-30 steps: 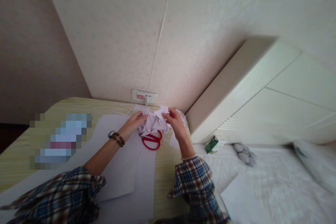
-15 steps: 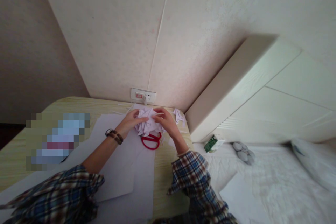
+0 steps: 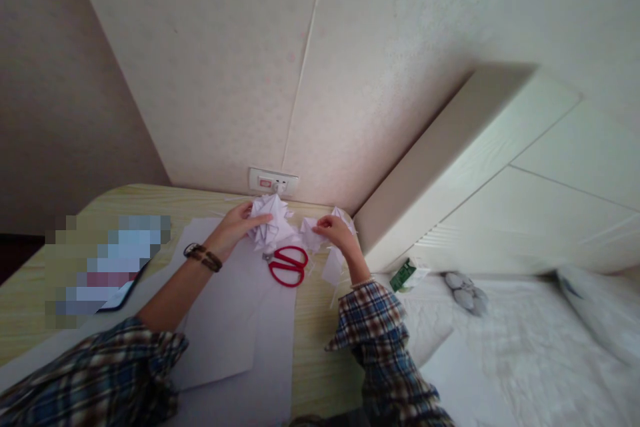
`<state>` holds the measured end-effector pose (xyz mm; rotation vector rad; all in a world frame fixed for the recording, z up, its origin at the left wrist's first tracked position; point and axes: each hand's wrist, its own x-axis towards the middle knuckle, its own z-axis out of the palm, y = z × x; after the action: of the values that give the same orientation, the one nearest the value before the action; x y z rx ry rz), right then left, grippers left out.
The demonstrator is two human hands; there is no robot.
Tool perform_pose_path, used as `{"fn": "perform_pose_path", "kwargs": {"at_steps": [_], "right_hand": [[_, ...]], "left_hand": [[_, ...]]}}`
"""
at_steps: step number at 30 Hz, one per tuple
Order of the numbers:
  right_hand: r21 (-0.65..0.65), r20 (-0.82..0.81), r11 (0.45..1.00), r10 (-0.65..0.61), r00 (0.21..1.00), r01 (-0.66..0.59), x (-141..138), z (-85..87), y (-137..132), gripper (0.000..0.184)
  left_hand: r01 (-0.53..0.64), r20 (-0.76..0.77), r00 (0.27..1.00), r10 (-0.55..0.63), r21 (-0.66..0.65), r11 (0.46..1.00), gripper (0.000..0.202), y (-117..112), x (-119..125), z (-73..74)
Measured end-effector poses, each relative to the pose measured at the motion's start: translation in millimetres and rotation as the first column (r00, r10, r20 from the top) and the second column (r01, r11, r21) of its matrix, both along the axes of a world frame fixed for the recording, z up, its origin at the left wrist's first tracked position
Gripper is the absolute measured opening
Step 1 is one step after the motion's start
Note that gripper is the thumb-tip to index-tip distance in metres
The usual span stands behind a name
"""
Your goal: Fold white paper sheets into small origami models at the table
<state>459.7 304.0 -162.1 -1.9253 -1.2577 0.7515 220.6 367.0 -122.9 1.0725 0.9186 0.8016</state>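
Two hands now work apart, where half a second ago they met on one white bundle. The left hand (image 3: 234, 228) closes its fingers on a spiky paper cluster (image 3: 270, 227), held just above the table (image 3: 320, 333) and close to the wall socket (image 3: 273, 181). The right hand (image 3: 336, 233) has drawn off to the right and pinches a smaller folded piece (image 3: 309, 238) between thumb and fingertips. A clear gap separates this piece from the cluster, whereas earlier both hands pressed on the same mass of paper.

Below that gap the red scissors (image 3: 287, 265) lie flat on the table in the same spot as before. They show almost whole now, whereas the paper and hands hid their upper part a moment ago. A white scrap (image 3: 331, 270) lies just under the right wrist. Large white sheets (image 3: 230, 327) lie spread under the left forearm, and a dark strap (image 3: 203, 257) circles the left wrist. On the bed (image 3: 500, 360) to the right, a green carton (image 3: 403, 275) lies near the table's edge, unmoved.
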Motion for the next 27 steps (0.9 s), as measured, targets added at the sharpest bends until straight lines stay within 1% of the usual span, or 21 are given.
{"fn": "perform_pose_path", "kwargs": {"at_steps": [2, 4, 7, 10, 13, 16, 19, 22, 27], "right_hand": [[-0.037, -0.034, 0.999, -0.032, 0.999, 0.031, 13.6, 8.8, -1.3, 0.03], [-0.069, -0.064, 0.994, -0.093, 0.994, 0.089, 29.8, 17.6, -3.1, 0.031], [-0.11, -0.092, 0.976, -0.197, 0.976, 0.187, 49.5, 24.4, -3.8, 0.033], [-0.137, -0.117, 0.957, -0.273, 0.955, 0.257, 55.5, 21.5, 1.4, 0.033], [-0.154, -0.164, 0.947, -0.307, 0.937, 0.284, 49.7, 14.3, 13.2, 0.033], [-0.172, -0.226, 0.946, -0.31, 0.923, 0.276, 40.5, 9.7, 27.0, 0.033], [-0.178, -0.291, 0.954, -0.285, 0.913, 0.241, 35.3, 10.4, 35.2, 0.033], [-0.164, -0.344, 0.965, -0.249, 0.905, 0.203, 35.2, 15.2, 34.0, 0.033], [-0.118, -0.396, 0.984, -0.17, 0.902, 0.134, 36.1, 25.9, 22.9, 0.032]], "left_hand": [[-0.001, -0.005, 1.0, 0.001, 0.007, 1.0, 0.053, 0.5, -1.9, 0.4], [-0.002, -0.008, 1.0, 0.002, 0.009, 1.0, 0.053, 0.6, -2.8, 1.1], [-0.001, -0.004, 1.0, 0.001, 0.003, 1.0, 0.053, -0.2, -1.3, 2.0], [0.011, 0.016, 1.0, -0.011, -0.013, 1.0, 0.053, -1.0, 3.0, 2.8], [0.027, 0.046, 0.999, -0.026, -0.028, 0.999, 0.052, -1.6, 10.2, 5.2], [0.03, 0.076, 0.997, -0.028, -0.035, 0.999, 0.049, -2.3, 20.8, 8.7], [0.047, 0.108, 0.993, -0.041, -0.051, 0.998, 0.047, -3.0, 34.4, 10.4], [0.083, 0.146, 0.987, -0.071, -0.074, 0.994, 0.045, -3.0, 48.4, 9.3], [0.138, 0.221, 0.969, -0.111, -0.111, 0.984, 0.037, -1.3, 67.1, 6.7]]}}
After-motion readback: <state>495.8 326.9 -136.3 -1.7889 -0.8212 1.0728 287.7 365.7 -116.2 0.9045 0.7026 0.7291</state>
